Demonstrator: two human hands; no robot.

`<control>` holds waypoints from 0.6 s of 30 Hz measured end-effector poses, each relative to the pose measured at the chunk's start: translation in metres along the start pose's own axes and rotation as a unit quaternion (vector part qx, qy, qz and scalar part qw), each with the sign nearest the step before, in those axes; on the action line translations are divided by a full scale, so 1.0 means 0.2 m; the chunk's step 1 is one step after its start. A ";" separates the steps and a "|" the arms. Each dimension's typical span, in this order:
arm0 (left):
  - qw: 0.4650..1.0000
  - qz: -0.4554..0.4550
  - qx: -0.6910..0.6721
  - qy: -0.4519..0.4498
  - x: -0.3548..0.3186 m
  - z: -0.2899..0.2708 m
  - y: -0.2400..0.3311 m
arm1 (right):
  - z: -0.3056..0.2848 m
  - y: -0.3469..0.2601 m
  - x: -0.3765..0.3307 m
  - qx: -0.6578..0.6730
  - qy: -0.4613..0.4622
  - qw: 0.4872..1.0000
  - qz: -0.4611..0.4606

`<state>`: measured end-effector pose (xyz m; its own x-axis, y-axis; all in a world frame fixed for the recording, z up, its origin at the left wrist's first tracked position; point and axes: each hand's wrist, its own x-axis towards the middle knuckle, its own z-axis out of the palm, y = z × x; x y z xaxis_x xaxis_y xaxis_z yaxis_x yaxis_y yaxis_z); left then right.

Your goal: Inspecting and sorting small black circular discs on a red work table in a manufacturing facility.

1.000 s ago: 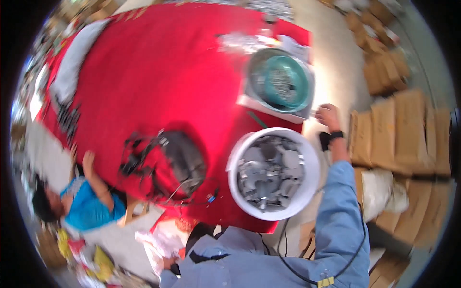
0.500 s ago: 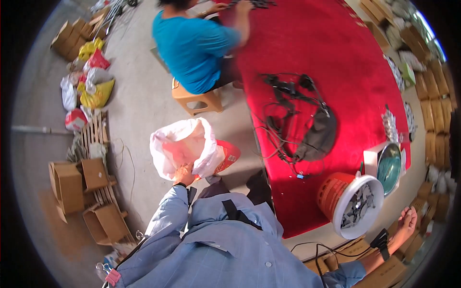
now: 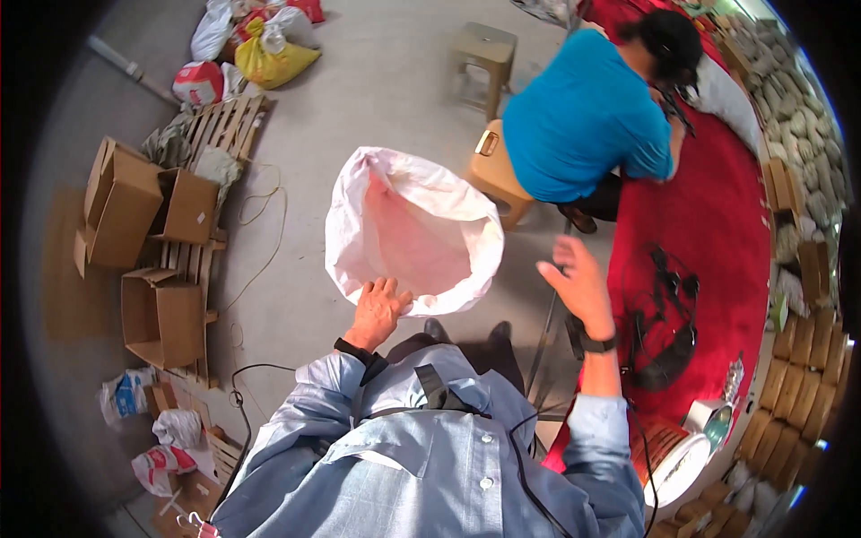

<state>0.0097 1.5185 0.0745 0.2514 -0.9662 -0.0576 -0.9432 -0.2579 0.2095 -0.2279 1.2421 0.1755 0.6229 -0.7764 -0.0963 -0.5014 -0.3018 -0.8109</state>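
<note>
A large white woven sack stands before me with its mouth wide open, pinkish on the inside. At the sack's near rim my left hand is closed over the folded edge. My right hand hangs in the air between the sack and the red-covered table, fingers apart and holding nothing. Each wrist wears a black band. The sack's bottom is hidden from view.
A person in a blue shirt sits on a tan stool at the table. Black straps and cables lie on it. Beside my right arm is a red bucket. Cardboard boxes rest on a pallet at left.
My view has turned right. My right hand has come from the far lower right, beyond the bucket, to near the sack. The left hand stays on the sack's rim, now lifted nearer.
</note>
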 end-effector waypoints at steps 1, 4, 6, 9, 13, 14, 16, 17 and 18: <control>1.000 0.001 -0.008 0.007 0.00 -0.04 -0.03 | 0.09 -0.11 0.12 -0.071 -0.015 0.996 -0.051; 0.999 -0.007 0.003 0.036 0.03 -0.22 -0.22 | 0.45 -0.35 0.46 -0.205 0.006 0.958 -0.202; 0.999 -0.016 -0.001 0.051 0.06 -0.31 -0.31 | 0.65 -0.53 0.67 -0.244 -0.088 0.947 -0.188; 0.998 -0.024 0.026 0.051 0.09 -0.34 -0.37 | 0.95 -0.62 0.90 -0.389 -0.122 0.892 -0.195; 0.999 -0.028 0.031 0.015 0.22 -0.47 -0.70 | 1.39 -0.80 1.30 -0.435 -0.158 0.874 -0.151; 0.999 -0.029 0.028 0.014 0.25 -0.47 -0.78 | 1.48 -0.80 1.39 -0.452 -0.131 0.864 -0.181; 0.999 -0.032 0.024 0.001 0.29 -0.52 -0.93 | 1.65 -0.79 1.60 -0.406 -0.171 0.882 -0.164; 0.999 -0.039 0.007 0.008 0.31 -0.55 -1.01 | 1.73 -0.78 1.72 -0.364 -0.201 0.898 -0.141; 0.998 -0.051 -0.011 0.020 0.35 -0.57 -1.09 | 1.81 -0.77 1.84 -0.363 -0.206 0.897 -0.144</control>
<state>0.2583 1.5077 0.1357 0.3556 -0.9338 -0.0407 -0.9072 -0.3553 0.2254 0.2952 1.2035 0.0565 0.8836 -0.3825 -0.2699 -0.4495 -0.8543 -0.2609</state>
